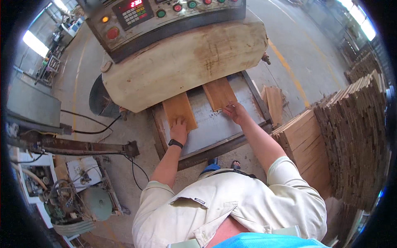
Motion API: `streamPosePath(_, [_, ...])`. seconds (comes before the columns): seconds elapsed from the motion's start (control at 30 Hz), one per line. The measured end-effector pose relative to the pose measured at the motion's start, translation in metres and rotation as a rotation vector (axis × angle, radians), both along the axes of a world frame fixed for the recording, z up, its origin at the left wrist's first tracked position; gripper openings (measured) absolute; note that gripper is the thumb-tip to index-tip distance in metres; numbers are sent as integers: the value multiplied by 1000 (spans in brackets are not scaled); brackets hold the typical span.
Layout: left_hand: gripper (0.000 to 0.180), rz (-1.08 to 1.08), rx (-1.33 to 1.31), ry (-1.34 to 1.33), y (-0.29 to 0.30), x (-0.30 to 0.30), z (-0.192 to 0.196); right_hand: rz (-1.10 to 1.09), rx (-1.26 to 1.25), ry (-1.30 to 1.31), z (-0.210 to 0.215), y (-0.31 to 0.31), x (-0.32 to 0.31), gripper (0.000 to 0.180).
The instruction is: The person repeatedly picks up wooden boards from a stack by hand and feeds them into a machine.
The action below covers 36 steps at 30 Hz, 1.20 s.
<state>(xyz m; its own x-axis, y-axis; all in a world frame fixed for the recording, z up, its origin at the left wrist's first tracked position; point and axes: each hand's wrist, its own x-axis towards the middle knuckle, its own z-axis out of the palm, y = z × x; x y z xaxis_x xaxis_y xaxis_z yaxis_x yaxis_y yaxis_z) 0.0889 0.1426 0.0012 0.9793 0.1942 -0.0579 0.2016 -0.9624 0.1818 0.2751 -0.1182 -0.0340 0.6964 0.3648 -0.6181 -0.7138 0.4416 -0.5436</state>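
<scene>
Two flat brown wooden boards lie side by side on the machine's grey metal bed, their far ends passing under the cream machine cover (186,62). On the left board (178,108) my left hand (179,129) rests near its close end, fingers spread over the top face. The close right corner of the right board (219,93) is between the thumb and fingers of my right hand (235,113). Part of that grip is hidden from above. A strip of the metal bed (202,118) shows between the boards. A dark watch is on my left wrist.
Above the cover sits a control panel (165,18) with coloured buttons and a lit display. Tall stacks of wooden boards (351,140) stand close on my right. To the left are a rusty beam (87,146), black cables and a machine with hoses (70,194).
</scene>
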Motion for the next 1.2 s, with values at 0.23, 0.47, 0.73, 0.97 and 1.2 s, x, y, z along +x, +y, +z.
streamPosePath(0.23, [55,35,-29,38,9,24,9,23,81,-168,17,-14,-31,47])
streamPosePath(0.47, [54,-64,3,33,-37,38,23,-269,49,-142,2,-132,-103,53])
streamPosePath(0.73, [50,-567,-403,-31,-197,-7,-3,-368,-978,223,-165,-360,-402,26])
streamPosePath(0.97, [47,-931,-524,173,-348,-103,-23,-133,-1397,443,-231,-362,-799,13])
streamPosePath(1.2, [48,-1246,-491,415,-480,-212,-45,484,-1442,541,-243,-237,-1019,21])
